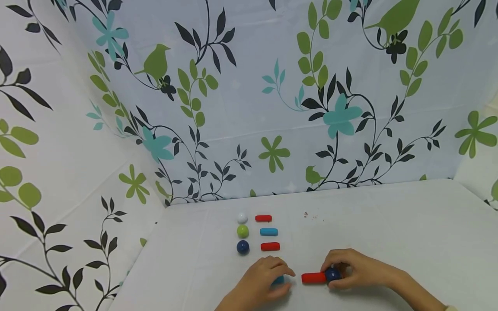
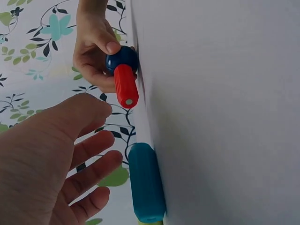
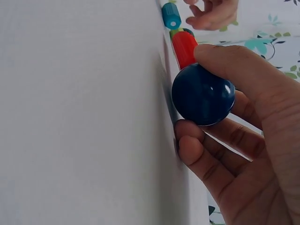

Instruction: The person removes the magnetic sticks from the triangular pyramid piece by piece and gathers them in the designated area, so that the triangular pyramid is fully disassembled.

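My right hand (image 1: 359, 270) pinches a dark blue ball (image 3: 203, 93) between thumb and fingers at the table's front. A red rod (image 1: 313, 278) touches that ball end-on and points left, towards my other hand; a small pale disc shows in its near end in the left wrist view. My left hand (image 1: 262, 283) hovers with loosely bent fingers beside a blue rod (image 2: 147, 183), which it partly hides in the head view. A gap shows between those fingers and the blue rod in the left wrist view.
Behind the hands, a white ball (image 1: 242, 217), a green ball (image 1: 243, 231) and another dark blue ball (image 1: 243, 247) form a column. Beside them lie a red rod (image 1: 263, 218), a blue rod (image 1: 269, 232) and another red rod (image 1: 270, 246). Patterned cloth (image 1: 233, 108) hangs behind the white table (image 1: 389, 224).
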Action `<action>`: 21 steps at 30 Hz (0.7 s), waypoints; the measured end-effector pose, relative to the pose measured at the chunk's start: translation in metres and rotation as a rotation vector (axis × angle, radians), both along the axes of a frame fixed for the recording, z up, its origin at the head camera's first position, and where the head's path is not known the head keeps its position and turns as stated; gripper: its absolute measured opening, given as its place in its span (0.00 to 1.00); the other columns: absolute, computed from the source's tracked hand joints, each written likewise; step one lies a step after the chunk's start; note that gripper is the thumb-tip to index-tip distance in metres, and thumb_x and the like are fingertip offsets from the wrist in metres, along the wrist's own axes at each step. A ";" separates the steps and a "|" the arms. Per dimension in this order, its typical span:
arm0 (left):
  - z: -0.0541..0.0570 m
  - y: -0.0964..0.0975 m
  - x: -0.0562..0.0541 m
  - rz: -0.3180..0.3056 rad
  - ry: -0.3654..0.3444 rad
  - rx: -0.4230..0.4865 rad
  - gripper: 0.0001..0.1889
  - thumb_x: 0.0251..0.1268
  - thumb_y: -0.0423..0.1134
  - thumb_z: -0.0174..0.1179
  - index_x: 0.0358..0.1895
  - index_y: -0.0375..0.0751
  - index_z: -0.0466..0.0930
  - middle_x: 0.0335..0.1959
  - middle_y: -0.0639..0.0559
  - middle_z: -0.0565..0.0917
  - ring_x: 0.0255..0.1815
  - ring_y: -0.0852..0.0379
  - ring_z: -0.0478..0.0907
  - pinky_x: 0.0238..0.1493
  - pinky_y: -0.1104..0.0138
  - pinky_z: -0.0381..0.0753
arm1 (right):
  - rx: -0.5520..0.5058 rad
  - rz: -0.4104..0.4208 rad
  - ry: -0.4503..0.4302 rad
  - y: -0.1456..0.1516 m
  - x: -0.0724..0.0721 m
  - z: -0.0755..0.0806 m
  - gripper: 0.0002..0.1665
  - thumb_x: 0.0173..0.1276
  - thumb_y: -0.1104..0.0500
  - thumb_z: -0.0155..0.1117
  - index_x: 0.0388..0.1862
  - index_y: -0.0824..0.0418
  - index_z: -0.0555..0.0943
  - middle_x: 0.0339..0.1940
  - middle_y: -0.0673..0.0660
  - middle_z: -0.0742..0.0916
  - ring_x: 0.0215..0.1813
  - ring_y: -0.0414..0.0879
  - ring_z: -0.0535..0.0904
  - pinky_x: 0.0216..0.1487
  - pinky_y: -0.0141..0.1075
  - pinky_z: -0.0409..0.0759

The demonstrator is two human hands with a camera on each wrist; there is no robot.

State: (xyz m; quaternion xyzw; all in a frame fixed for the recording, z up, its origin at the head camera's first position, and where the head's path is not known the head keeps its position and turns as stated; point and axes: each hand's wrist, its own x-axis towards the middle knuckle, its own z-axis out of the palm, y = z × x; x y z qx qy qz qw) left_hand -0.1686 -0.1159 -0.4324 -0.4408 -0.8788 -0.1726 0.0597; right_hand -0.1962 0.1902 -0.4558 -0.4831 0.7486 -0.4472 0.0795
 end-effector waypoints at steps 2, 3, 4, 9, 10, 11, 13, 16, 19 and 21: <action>-0.001 0.006 -0.001 -0.017 -0.004 -0.011 0.11 0.69 0.45 0.60 0.51 0.53 0.82 0.44 0.62 0.82 0.48 0.68 0.75 0.53 0.75 0.75 | -0.005 0.008 -0.006 -0.001 0.000 -0.001 0.12 0.65 0.59 0.68 0.48 0.54 0.82 0.41 0.50 0.84 0.36 0.32 0.76 0.32 0.29 0.79; -0.001 0.010 -0.002 -0.028 -0.005 -0.017 0.11 0.69 0.45 0.60 0.52 0.53 0.82 0.45 0.62 0.81 0.48 0.68 0.75 0.53 0.76 0.75 | -0.009 0.013 -0.010 -0.002 0.000 -0.001 0.12 0.65 0.59 0.68 0.48 0.54 0.82 0.41 0.50 0.84 0.36 0.32 0.76 0.32 0.29 0.79; -0.002 0.013 -0.002 -0.038 -0.005 -0.021 0.12 0.69 0.46 0.59 0.53 0.53 0.81 0.45 0.62 0.81 0.49 0.68 0.75 0.54 0.76 0.74 | -0.013 0.018 -0.014 -0.002 0.000 -0.002 0.13 0.65 0.60 0.68 0.48 0.54 0.82 0.41 0.50 0.84 0.36 0.32 0.76 0.32 0.29 0.79; -0.003 0.027 -0.004 -0.105 0.010 -0.014 0.14 0.69 0.47 0.60 0.55 0.52 0.80 0.47 0.61 0.81 0.48 0.69 0.75 0.54 0.80 0.71 | -0.042 0.053 -0.016 -0.006 0.001 -0.005 0.14 0.66 0.61 0.68 0.50 0.55 0.81 0.42 0.52 0.84 0.37 0.32 0.76 0.32 0.29 0.79; -0.004 0.030 -0.004 -0.114 0.013 -0.014 0.14 0.69 0.47 0.60 0.55 0.52 0.79 0.47 0.61 0.81 0.48 0.69 0.74 0.54 0.80 0.70 | -0.048 0.059 -0.013 -0.007 0.001 -0.006 0.14 0.66 0.62 0.68 0.50 0.55 0.81 0.42 0.53 0.84 0.37 0.32 0.75 0.32 0.29 0.80; -0.004 0.032 -0.004 -0.121 0.019 -0.015 0.15 0.69 0.47 0.60 0.56 0.52 0.79 0.47 0.61 0.81 0.47 0.69 0.75 0.54 0.81 0.70 | -0.053 0.063 -0.009 -0.008 0.001 -0.006 0.14 0.66 0.62 0.67 0.51 0.56 0.81 0.42 0.53 0.84 0.37 0.32 0.75 0.32 0.29 0.80; -0.004 0.036 -0.005 -0.131 0.028 -0.021 0.15 0.68 0.47 0.61 0.56 0.52 0.79 0.47 0.61 0.82 0.47 0.70 0.75 0.54 0.81 0.70 | -0.060 0.069 -0.004 -0.009 0.001 -0.007 0.15 0.66 0.62 0.67 0.51 0.56 0.80 0.42 0.53 0.85 0.36 0.32 0.75 0.32 0.29 0.80; -0.004 0.041 -0.005 -0.128 0.036 -0.042 0.15 0.68 0.48 0.61 0.55 0.52 0.80 0.47 0.61 0.82 0.46 0.70 0.75 0.51 0.82 0.69 | -0.061 0.067 0.001 -0.010 0.001 -0.009 0.15 0.66 0.62 0.68 0.51 0.56 0.80 0.42 0.53 0.85 0.36 0.31 0.75 0.31 0.29 0.80; -0.005 0.045 -0.005 -0.128 0.032 -0.052 0.15 0.67 0.47 0.62 0.54 0.50 0.80 0.46 0.60 0.83 0.44 0.71 0.75 0.49 0.84 0.69 | -0.058 0.064 0.008 -0.010 0.001 -0.009 0.14 0.65 0.61 0.68 0.50 0.56 0.80 0.41 0.52 0.85 0.36 0.31 0.75 0.31 0.28 0.79; -0.006 0.047 -0.005 -0.128 0.012 -0.053 0.14 0.67 0.45 0.63 0.53 0.49 0.81 0.46 0.60 0.83 0.43 0.72 0.75 0.48 0.85 0.69 | -0.057 0.066 0.004 -0.010 0.001 -0.009 0.14 0.65 0.61 0.68 0.49 0.56 0.80 0.41 0.52 0.85 0.36 0.31 0.75 0.30 0.28 0.79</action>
